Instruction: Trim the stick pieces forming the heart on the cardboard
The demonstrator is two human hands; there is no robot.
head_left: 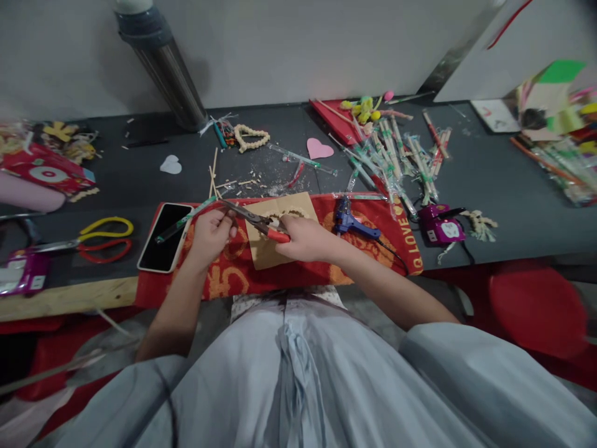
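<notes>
My right hand (305, 238) is wrapped round a pair of pliers (255, 218) with red handles, jaws pointing left. Close to the jaw tips, my left hand (211, 235) has its fingers pinched together; whatever is in them is too small to make out. Beneath the pliers lies a brown card (263, 254), with a cream, bumpy outline piece partly hidden by my right hand. The card rests on a red towel (228, 283) with orange patterns. A clear green-marked wrapper (180, 225) lies across a phone (161, 252) beside my left hand.
A blue glue gun (352, 225) lies right of my right hand. Behind are a heart-shaped stick frame (250, 138), a pink paper heart (319, 148) and a pile of wrapped sticks (389, 152). Scissors (105, 239) and a tall flask (170, 74) stand left.
</notes>
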